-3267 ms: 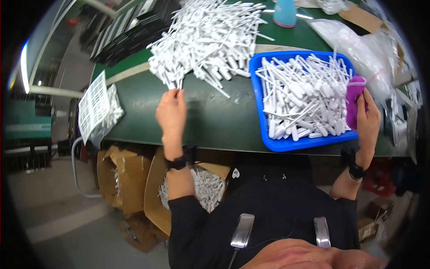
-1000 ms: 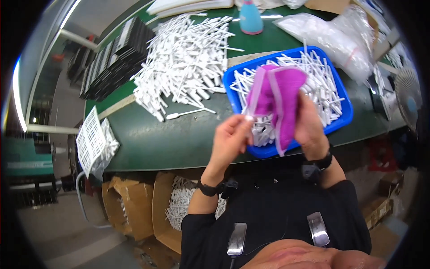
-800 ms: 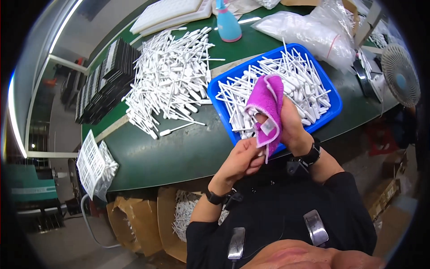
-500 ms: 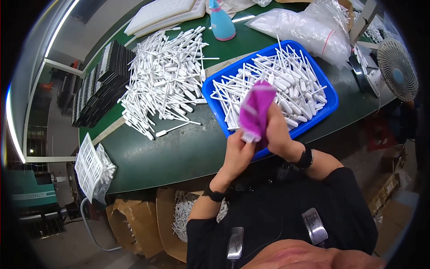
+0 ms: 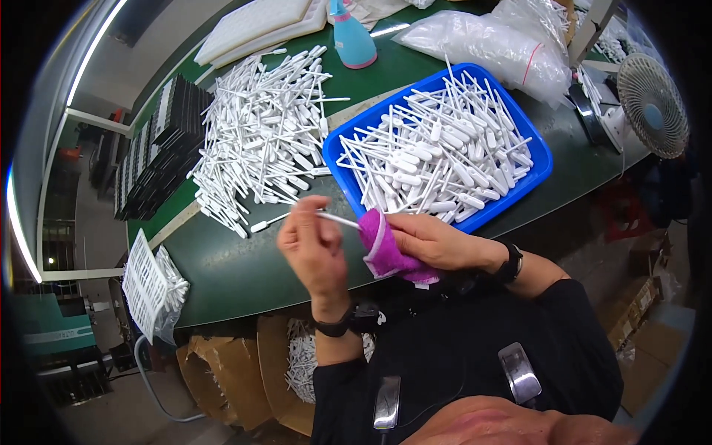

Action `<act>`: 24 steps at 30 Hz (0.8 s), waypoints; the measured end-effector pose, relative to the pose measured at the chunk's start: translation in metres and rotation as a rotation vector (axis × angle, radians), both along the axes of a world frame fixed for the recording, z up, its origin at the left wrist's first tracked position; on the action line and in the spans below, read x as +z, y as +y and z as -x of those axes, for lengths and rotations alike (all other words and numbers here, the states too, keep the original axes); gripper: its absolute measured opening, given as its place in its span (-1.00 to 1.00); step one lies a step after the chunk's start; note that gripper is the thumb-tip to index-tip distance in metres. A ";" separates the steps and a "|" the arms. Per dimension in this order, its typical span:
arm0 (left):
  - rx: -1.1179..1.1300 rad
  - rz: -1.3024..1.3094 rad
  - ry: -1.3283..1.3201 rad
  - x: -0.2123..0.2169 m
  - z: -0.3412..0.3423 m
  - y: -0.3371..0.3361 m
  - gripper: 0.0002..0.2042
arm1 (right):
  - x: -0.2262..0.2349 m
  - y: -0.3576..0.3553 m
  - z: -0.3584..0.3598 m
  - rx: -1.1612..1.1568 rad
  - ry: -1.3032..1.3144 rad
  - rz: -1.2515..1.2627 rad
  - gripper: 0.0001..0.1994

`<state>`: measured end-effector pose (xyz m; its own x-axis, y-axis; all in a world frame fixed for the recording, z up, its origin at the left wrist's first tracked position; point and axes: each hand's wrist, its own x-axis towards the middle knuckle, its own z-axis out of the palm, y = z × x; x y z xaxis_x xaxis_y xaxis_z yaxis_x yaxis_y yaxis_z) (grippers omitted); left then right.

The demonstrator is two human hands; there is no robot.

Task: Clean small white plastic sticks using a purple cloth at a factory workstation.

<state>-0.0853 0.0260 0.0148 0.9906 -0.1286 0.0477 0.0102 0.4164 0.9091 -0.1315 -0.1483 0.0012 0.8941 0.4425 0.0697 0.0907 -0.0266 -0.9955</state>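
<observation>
My left hand point(image 5: 313, 245), closed, pinches one end of a thin white plastic stick point(image 5: 340, 219) in front of the blue tray. The other end of that stick disappears into a purple cloth point(image 5: 386, 248) with a pale edge. My right hand point(image 5: 437, 241) is closed on the cloth, folded around the hidden end. Just beyond my hands, the blue tray point(image 5: 545, 167) is heaped with white plastic sticks point(image 5: 437, 148) that have long oval heads. To its left a loose pile of the same sticks point(image 5: 259, 126) lies on the green table point(image 5: 245, 285).
Stacked black trays point(image 5: 159, 148) stand left of the pile. A blue spray bottle point(image 5: 352, 41), white foam sheets point(image 5: 256, 30) and a clear plastic bag point(image 5: 489, 52) lie at the back. A fan point(image 5: 653, 107) is at right. Cardboard boxes point(image 5: 226, 378) sit below the table edge.
Both hands have come down from over the tray to its near side. My left hand has moved left, and a stick now shows between it and the cloth.
</observation>
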 end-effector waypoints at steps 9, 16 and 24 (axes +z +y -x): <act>-0.255 0.337 0.573 -0.052 -0.004 -0.005 -0.69 | 0.006 -0.034 0.013 -0.343 -0.451 0.253 -0.72; 0.069 -0.351 -0.008 -0.027 -0.003 0.011 -0.79 | -0.010 -0.110 0.002 -0.966 -0.565 0.740 -0.70; 0.504 -1.676 -0.470 -0.068 -0.051 0.146 -0.87 | -0.004 -0.128 -0.002 -1.075 -0.327 0.730 -0.69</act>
